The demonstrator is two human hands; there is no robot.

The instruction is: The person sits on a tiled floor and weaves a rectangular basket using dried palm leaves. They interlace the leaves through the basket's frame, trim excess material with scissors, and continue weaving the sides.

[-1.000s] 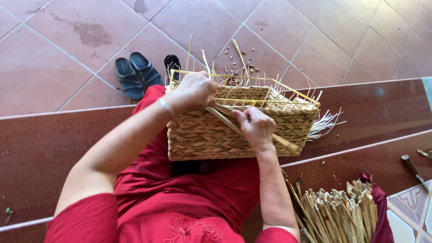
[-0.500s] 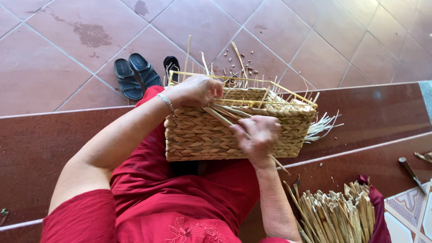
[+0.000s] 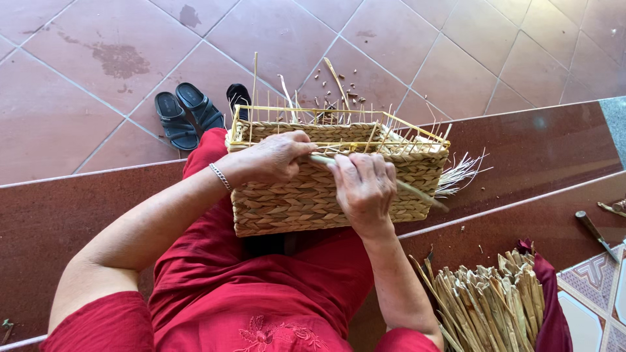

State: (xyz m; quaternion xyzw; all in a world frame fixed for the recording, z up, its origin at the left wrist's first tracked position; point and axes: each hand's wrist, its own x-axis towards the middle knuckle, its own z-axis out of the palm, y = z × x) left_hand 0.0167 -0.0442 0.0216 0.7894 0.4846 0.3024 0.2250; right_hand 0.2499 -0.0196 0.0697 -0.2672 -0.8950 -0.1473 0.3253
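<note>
Both hands have drawn together since half a second ago: the right hand (image 3: 362, 184) has slid up the front of the woven basket (image 3: 306, 195) toward the rim, and the left hand (image 3: 277, 156) has come down beside it. That rectangular basket rests on the person's lap, its yellow wire frame (image 3: 339, 116) standing above the weave. Left fingers are closed around a pale straw strand (image 3: 404, 187) at the rim; right fingers curl over the same strand, pressing it to the basket wall. A bundle of dried stalks (image 3: 486, 296) lies lower right, dark sandals (image 3: 186, 114) on the tiles.
</note>
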